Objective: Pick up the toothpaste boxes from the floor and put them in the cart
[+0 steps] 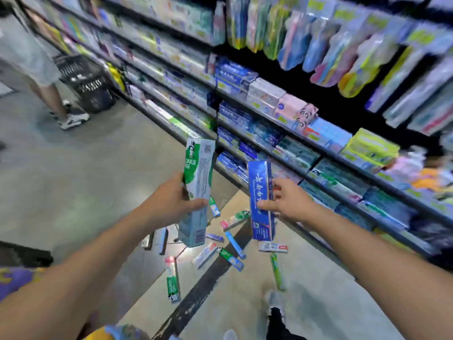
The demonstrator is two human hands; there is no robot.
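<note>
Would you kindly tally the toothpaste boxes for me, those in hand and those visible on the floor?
Green-and-white box in left hand: 1
Blue box in right hand: 1
Boxes on the floor: about 11
Total: about 13

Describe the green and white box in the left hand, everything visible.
The green and white toothpaste box is a long, printed carton, cardboard by the look of it. It reads DARLIE beside a top-hatted figure, with a QR code near the top and a barcode at the bottom end. It looks intact, stands near upright and is held in mid-air over the scattered boxes. Only the left hand touches it, gripping its middle.
</note>
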